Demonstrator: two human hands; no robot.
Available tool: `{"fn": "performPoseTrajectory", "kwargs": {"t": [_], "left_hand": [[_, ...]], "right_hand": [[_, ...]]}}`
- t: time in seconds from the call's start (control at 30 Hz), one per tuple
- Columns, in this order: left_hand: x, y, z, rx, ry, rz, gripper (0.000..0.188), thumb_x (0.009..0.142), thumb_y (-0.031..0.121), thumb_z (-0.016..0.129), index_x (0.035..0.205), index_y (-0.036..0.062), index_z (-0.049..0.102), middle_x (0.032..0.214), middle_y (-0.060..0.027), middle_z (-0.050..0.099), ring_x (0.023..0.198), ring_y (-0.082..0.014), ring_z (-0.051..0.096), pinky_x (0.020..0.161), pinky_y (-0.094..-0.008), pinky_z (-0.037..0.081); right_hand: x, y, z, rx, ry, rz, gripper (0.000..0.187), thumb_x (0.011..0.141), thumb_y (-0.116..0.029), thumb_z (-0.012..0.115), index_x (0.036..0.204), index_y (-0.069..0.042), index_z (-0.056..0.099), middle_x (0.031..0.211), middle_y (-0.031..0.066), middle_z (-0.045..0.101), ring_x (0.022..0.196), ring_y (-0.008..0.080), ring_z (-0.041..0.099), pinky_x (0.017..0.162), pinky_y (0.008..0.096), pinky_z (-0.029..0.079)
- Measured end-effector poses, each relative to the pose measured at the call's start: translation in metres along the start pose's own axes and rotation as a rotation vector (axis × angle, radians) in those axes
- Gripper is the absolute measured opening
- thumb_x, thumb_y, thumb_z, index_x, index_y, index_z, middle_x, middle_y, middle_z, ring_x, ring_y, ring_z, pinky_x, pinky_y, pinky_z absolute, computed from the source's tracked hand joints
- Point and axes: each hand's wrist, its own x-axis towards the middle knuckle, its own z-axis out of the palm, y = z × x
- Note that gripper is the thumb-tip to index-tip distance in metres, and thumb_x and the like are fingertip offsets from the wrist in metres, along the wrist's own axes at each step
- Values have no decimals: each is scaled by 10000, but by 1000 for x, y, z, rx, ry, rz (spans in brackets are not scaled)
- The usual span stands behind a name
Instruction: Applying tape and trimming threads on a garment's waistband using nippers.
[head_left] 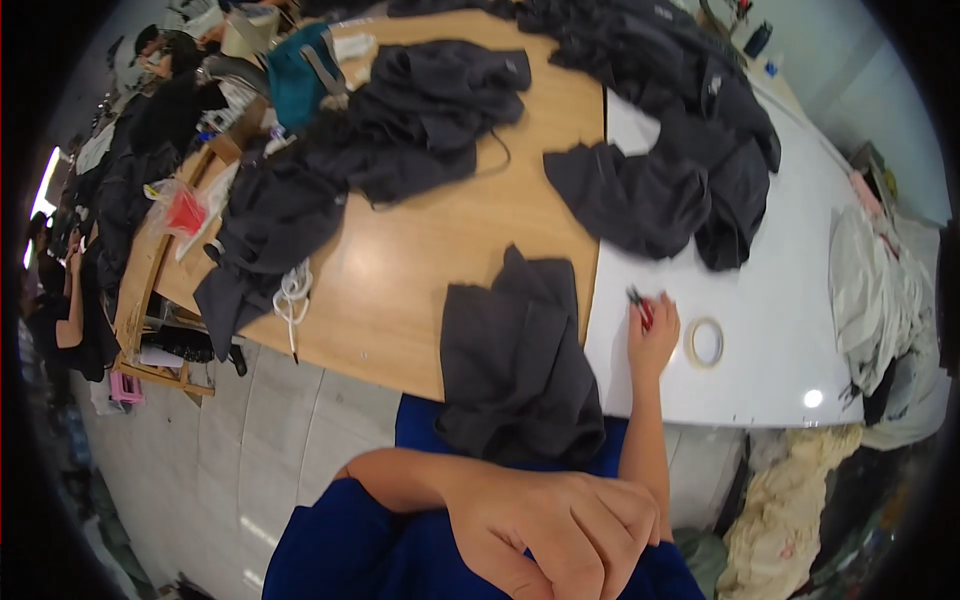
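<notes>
My right hand [655,340] rests on the white tabletop with its fingers round a small red-handled pair of snips [646,316], dark tips pointing away from me. Just right of it lies a roll of tape [704,342]. Close to the camera, my left hand [560,525] is raised in front of my chest, fingers curled in; whatever they may hold is hidden. Beyond it, a dark grey cloth piece [515,350] lies folded over the near table edge and hangs onto my lap.
Dark grey garments [420,110] are heaped on the wooden table [390,270], with a white cord [292,295] beside them. More dark garments [690,190] lie on the white tabletop [780,320]. A teal bag [300,75] stands far left. Another person [70,310] sits at the left.
</notes>
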Motion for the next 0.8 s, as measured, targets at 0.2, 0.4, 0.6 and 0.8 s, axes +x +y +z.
{"fn": "performPoseTrajectory", "kwargs": {"t": [0.2, 0.4, 0.6, 0.8], "left_hand": [[-61, 3, -11, 37, 124, -513, 340, 901, 367, 526, 964, 47, 623, 955, -76, 625, 881, -228, 564, 913, -422, 354], [-128, 21, -7, 488, 903, -971, 120, 892, 63, 531, 984, 12, 589, 953, -53, 600, 891, -102, 558, 794, -222, 428], [-141, 7, -2, 1332, 598, -1069, 309, 781, 191, 679, 1055, 64, 612, 1060, -80, 557, 985, -251, 514, 844, -322, 423], [-128, -33, -33, 1320, 197, -1118, 356, 732, 315, 717, 969, 71, 614, 1032, -45, 538, 959, -236, 464, 806, -314, 378]], "right_hand": [[-6, -10, -11, 472, 21, 337, 230, 855, -137, 610, 1049, -19, 575, 1000, 104, 609, 950, 193, 555, 818, 297, 444], [-28, -10, -31, 829, 199, 521, 246, 951, -146, 470, 1158, -14, 487, 879, 13, 534, 705, 49, 450, 628, 184, 391], [-85, -45, -93, 1107, 102, 761, 259, 972, -132, 404, 1207, -32, 450, 827, 13, 488, 613, 36, 369, 522, 164, 306], [-99, -80, -137, 1224, -9, 717, 314, 984, -186, 364, 1251, -31, 419, 841, 38, 475, 590, 45, 329, 515, 169, 286]]}}
